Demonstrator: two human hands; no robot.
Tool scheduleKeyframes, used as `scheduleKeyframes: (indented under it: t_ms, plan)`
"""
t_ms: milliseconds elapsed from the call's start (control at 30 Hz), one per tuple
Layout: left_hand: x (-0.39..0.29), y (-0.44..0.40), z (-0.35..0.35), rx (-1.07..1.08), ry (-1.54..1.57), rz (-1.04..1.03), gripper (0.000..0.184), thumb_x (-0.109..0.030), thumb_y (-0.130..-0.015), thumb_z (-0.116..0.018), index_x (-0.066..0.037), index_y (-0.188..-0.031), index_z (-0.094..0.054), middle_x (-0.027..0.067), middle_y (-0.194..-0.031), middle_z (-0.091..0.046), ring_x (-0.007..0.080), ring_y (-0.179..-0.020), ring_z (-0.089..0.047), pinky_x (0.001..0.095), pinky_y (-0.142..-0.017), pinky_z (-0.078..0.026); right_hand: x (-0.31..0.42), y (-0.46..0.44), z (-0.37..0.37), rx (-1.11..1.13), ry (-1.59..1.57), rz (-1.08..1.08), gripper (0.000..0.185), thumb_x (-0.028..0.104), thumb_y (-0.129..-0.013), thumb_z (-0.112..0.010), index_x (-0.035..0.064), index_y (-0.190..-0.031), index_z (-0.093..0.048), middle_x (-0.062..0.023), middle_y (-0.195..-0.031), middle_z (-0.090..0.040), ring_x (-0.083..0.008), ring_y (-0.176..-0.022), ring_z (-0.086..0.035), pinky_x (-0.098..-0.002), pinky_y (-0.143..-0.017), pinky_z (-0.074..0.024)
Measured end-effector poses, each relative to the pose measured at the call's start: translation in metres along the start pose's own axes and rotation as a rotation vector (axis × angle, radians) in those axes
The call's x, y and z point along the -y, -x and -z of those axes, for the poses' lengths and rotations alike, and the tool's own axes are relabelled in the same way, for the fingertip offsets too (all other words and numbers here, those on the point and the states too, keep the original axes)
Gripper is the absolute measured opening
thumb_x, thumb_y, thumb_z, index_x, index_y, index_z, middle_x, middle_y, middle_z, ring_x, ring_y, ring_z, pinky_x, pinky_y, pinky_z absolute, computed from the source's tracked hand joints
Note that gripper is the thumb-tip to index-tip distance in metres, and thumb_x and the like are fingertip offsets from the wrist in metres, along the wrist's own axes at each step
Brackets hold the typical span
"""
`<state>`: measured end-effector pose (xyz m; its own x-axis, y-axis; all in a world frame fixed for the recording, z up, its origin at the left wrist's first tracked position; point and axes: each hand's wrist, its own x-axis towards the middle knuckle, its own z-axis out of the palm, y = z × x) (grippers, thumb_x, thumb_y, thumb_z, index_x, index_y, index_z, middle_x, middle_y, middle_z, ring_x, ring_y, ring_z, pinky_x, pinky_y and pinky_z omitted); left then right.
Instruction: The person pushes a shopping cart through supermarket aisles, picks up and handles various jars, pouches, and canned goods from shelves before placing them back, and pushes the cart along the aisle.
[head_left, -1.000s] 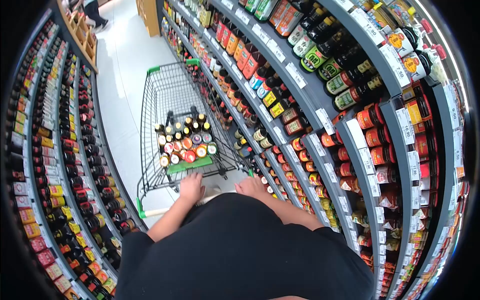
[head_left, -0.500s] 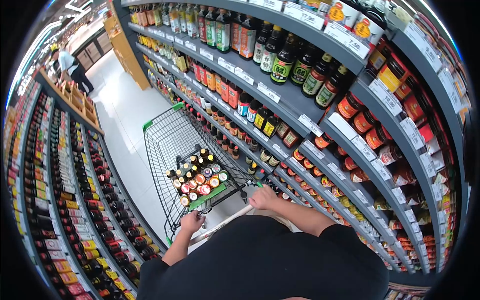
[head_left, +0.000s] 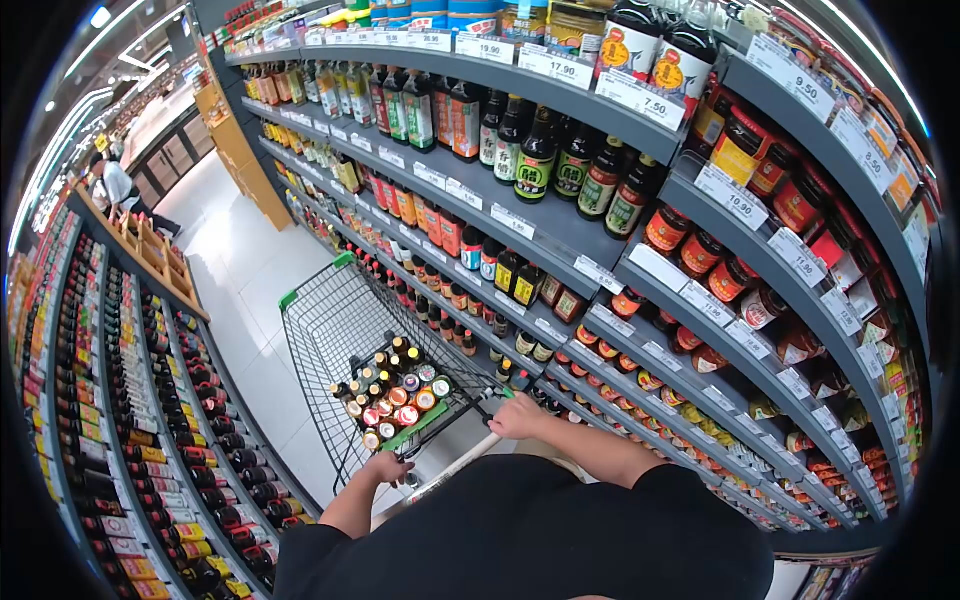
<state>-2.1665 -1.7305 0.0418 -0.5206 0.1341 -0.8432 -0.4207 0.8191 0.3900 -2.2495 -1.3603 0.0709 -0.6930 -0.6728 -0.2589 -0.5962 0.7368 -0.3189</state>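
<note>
A wire shopping cart (head_left: 312, 335) with green corner trim stands in front of my body. My left hand (head_left: 384, 467) is closed around the left end of its handle. On the right end, by a green piece, my right hand (head_left: 514, 416) is wrapped too. Near the handle, inside the cart, sit several bottles and jars (head_left: 404, 396) packed close together, with gold, white, red and green lids. My torso covers part of the lower cart.
Close on the right runs a tall shelf (head_left: 560, 222) of sauce bottles, jars and price tags. A curved shelf (head_left: 160, 330) of bottles borders the left. Pale floor (head_left: 222, 215) leads forward to a person (head_left: 120, 188) beside a wooden display (head_left: 155, 250).
The view has tilted up, so the shelves sit lower in the picture and more of the top rows shows. Both hands stay on the cart handle. The distant person's posture has changed.
</note>
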Motion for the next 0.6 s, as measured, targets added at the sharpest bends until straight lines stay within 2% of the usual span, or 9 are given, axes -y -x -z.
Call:
scheduleKeyframes:
  t_ms: [67,167,233,333,600]
  plan:
    - [-0.007,0.009,0.003,-0.016,0.031,-0.021,0.046,-0.039,-0.094,-0.058,0.002,-0.079,-0.071,0.0087,-0.073,-0.072,0.0193,-0.056,-0.069,0.0318,-0.058,-0.056,0.0,0.0,0.005,0.022,0.003,-0.008,0.044,0.042,-0.094,-0.046,0.014,-0.075,-0.075,-0.012,-0.075,-0.07,-0.0325,-0.077,-0.067,-0.046,-0.08,-0.0423]
    - [-0.008,0.009,0.002,-0.054,0.077,-0.01,0.045,-0.04,-0.093,-0.059,0.003,-0.081,-0.07,0.008,-0.072,-0.072,0.019,-0.055,-0.068,0.0314,-0.058,-0.056,-0.002,-0.001,0.004,0.056,-0.007,-0.014,0.045,0.041,-0.094,-0.046,0.0131,-0.076,-0.075,-0.0129,-0.077,-0.07,-0.0329,-0.078,-0.067,-0.0467,-0.08,-0.0416]
    - [-0.002,0.001,0.001,-0.058,0.063,-0.005,0.044,-0.04,-0.092,-0.06,0.002,-0.085,-0.071,0.0071,-0.072,-0.073,0.0183,-0.056,-0.069,0.0311,-0.057,-0.056,-0.003,-0.001,0.004,-0.028,-0.02,0.046,0.047,0.04,-0.094,-0.045,0.0109,-0.072,-0.073,-0.0136,-0.071,-0.069,-0.0351,-0.073,-0.067,-0.0501,-0.07,-0.0461]
    - [0.005,-0.006,0.0,-0.056,0.077,-0.018,0.045,-0.042,-0.091,-0.061,0.002,-0.092,-0.074,0.0065,-0.072,-0.074,0.0168,-0.056,-0.069,0.0299,-0.057,-0.056,-0.003,-0.001,0.005,-0.037,-0.029,0.045,0.046,0.04,-0.095,-0.047,0.0102,-0.071,-0.073,-0.0135,-0.07,-0.068,-0.0357,-0.072,-0.066,-0.0502,-0.07,-0.046]
    - [0.003,-0.005,-0.002,-0.054,0.106,-0.021,0.045,-0.043,-0.09,-0.063,0.001,-0.09,-0.074,0.0057,-0.073,-0.074,0.0171,-0.057,-0.069,0.0298,-0.058,-0.057,-0.004,0.001,0.007,-0.022,-0.046,0.04,0.047,0.042,-0.096,-0.048,0.0111,-0.07,-0.072,-0.0121,-0.069,-0.068,-0.035,-0.073,-0.066,-0.0492,-0.072,-0.045]
